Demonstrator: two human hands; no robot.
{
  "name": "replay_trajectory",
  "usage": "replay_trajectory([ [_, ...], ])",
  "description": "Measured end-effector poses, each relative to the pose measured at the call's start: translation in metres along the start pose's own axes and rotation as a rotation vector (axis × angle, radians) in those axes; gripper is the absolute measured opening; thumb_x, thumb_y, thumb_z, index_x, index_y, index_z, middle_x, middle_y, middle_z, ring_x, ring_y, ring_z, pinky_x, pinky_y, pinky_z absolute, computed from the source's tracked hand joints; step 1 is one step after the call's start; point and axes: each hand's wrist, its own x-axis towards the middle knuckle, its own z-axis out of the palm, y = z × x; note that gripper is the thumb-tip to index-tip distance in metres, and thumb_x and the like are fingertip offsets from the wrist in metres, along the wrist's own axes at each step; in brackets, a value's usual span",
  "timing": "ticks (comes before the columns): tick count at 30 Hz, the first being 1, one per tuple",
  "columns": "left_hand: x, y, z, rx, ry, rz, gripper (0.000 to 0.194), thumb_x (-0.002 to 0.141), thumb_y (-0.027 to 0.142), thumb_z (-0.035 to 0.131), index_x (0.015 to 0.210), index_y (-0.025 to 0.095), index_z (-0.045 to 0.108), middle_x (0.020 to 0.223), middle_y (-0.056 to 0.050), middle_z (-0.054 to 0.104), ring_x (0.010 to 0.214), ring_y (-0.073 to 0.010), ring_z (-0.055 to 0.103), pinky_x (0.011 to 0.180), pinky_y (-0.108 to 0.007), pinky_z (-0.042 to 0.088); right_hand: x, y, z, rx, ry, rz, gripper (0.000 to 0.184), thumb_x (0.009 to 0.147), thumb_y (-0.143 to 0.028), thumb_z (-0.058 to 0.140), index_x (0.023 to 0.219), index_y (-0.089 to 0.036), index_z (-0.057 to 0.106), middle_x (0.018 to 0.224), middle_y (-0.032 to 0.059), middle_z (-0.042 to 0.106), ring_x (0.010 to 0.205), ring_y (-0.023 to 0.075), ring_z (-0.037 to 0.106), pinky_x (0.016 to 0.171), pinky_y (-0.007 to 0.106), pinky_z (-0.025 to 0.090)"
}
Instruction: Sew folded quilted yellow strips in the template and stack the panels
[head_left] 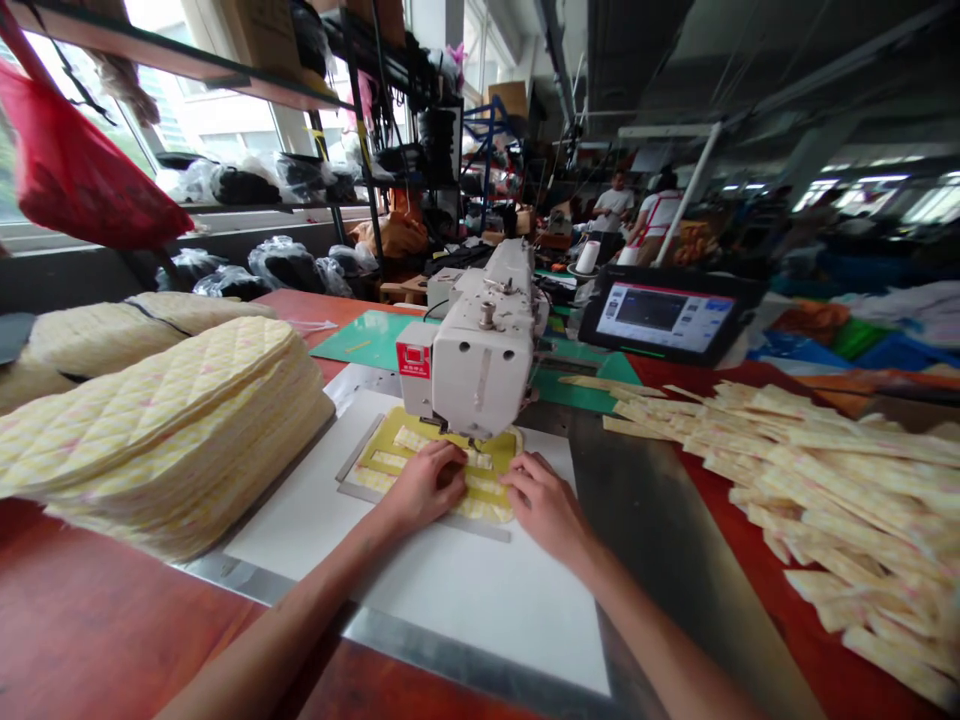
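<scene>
A yellow template frame lies on a quilted yellow piece under the head of a white sewing machine. My left hand rests on the frame with its fingers curled down onto a small fabric strip near the needle. My right hand presses on the frame's right side, fingers bent and touching the strip's end. Whether either hand grips the strip or only holds it flat is hard to see.
A tall stack of quilted yellow pieces stands at the left. Several loose fabric strips are heaped at the right. A tablet screen stands behind the machine. The white work plate sits on a red table. People stand far back.
</scene>
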Motion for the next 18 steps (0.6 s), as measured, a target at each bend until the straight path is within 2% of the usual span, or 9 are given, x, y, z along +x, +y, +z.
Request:
replay_trajectory([
  [4,0.0,-0.001,0.0,0.007,0.002,-0.022,0.016,0.084,0.016,0.057,0.094,0.018,0.069,0.102,-0.009,0.073,0.096,-0.0224,0.069,0.089,-0.033,0.055,-0.002,-0.005,0.0,0.005,-0.006,0.009,0.025,0.089,-0.001,0.052,0.091,-0.021,0.069,0.098,0.0043,0.064,0.096,0.019,0.062,0.087,0.03,0.052],
  [7,0.0,-0.01,0.002,0.024,-0.004,-0.009,0.016,0.091,0.025,0.056,0.094,0.019,0.071,0.103,-0.01,0.075,0.097,-0.0233,0.072,0.09,-0.033,0.058,-0.004,-0.005,0.002,-0.016,-0.02,0.011,0.024,0.088,-0.002,0.055,0.092,-0.021,0.068,0.099,0.0025,0.065,0.097,0.0173,0.062,0.088,0.027,0.051],
  [11,0.0,-0.019,0.014,0.07,0.008,0.09,0.025,0.095,0.036,0.055,0.098,0.022,0.076,0.109,-0.01,0.077,0.1,-0.0241,0.075,0.089,-0.031,0.062,-0.014,0.007,-0.003,-0.1,-0.027,0.014,0.019,0.089,-0.007,0.057,0.093,-0.021,0.069,0.103,0.0021,0.066,0.1,0.0166,0.062,0.087,0.026,0.05],
  [15,-0.01,-0.013,0.039,0.153,-0.022,0.308,0.025,0.095,0.03,0.057,0.113,0.029,0.075,0.128,-0.008,0.072,0.112,-0.0234,0.073,0.093,-0.026,0.061,-0.04,0.028,-0.033,-0.151,-0.032,0.053,0.023,0.091,-0.007,0.057,0.099,-0.023,0.072,0.104,0.0019,0.066,0.099,0.0164,0.062,0.088,0.026,0.05],
  [18,-0.02,-0.005,0.054,0.19,-0.025,0.447,0.029,0.095,0.031,0.057,0.12,0.034,0.072,0.129,-0.006,0.072,0.11,-0.0235,0.074,0.094,-0.026,0.061,-0.064,0.038,-0.063,-0.143,-0.054,0.113,0.032,0.092,-0.005,0.055,0.107,-0.026,0.074,0.108,0.0022,0.067,0.101,0.0171,0.063,0.089,0.026,0.051],
])
